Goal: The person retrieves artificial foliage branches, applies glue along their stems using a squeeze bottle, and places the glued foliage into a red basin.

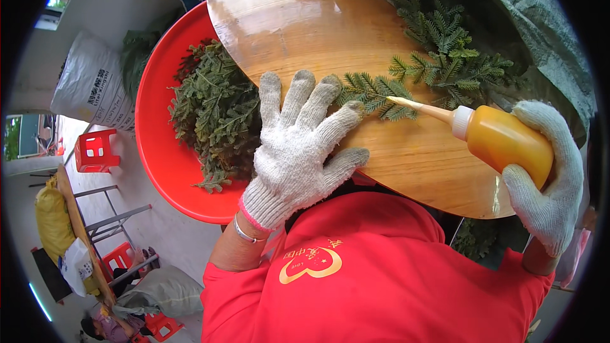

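In a white knit glove, my left hand point(293, 155) lies palm down with fingers spread over the table's near left edge. Its fingertips rest at the left end of a small green conifer sprig point(372, 92), perhaps touching it. My right hand point(559, 174), gloved too, is wrapped around a squeeze bottle point(507, 143) of yellow-orange liquid. The bottle is tilted on its side, its long pale nozzle point(426, 109) pointing left with the tip at the sprig. Under the sprig is a varnished wooden tabletop point(305, 32) with a rounded edge.
More green conifer sprigs point(445, 38) lie at the right beside a grey-green woven sack point(546, 19). A red basin point(149, 121) at the left holds a heap of duller sprigs point(213, 108). Beyond are red stools point(95, 151), a white sack point(86, 82) and another person point(111, 325).
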Demonstrator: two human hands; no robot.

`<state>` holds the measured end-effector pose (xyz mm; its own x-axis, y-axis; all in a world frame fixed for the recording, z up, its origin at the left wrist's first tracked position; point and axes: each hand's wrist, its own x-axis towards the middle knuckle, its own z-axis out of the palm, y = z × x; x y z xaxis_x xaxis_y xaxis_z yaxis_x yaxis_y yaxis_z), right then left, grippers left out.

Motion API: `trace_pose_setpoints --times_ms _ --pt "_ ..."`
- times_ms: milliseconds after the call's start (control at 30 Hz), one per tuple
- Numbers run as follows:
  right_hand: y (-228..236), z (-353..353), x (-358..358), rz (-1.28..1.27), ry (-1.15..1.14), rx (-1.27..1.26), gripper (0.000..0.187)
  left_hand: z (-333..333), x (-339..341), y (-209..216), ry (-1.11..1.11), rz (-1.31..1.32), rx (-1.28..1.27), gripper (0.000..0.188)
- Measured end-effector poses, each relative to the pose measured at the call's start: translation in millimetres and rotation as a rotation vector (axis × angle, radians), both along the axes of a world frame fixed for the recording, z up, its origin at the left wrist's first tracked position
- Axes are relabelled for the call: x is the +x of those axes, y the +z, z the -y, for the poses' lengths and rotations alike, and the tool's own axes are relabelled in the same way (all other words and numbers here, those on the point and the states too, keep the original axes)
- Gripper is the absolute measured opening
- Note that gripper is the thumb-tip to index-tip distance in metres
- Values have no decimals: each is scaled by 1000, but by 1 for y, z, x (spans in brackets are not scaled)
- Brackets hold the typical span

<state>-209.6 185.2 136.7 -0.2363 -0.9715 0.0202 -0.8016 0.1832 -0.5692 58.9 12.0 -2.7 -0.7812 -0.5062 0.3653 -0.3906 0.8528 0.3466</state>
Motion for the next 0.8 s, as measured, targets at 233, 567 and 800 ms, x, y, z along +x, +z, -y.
trace_pose_setpoints --times_ms 233,567,800 --pt "-5 -9 -13 22 52 13 61 -1 1 1 16 27 -18 56" --pt "7 -18 -11 26 8 43 60 -1 -4 6 1 72 26 57" --pt "8 -27 -18 42 55 30 63 -1 -4 8 -14 79 25 57"
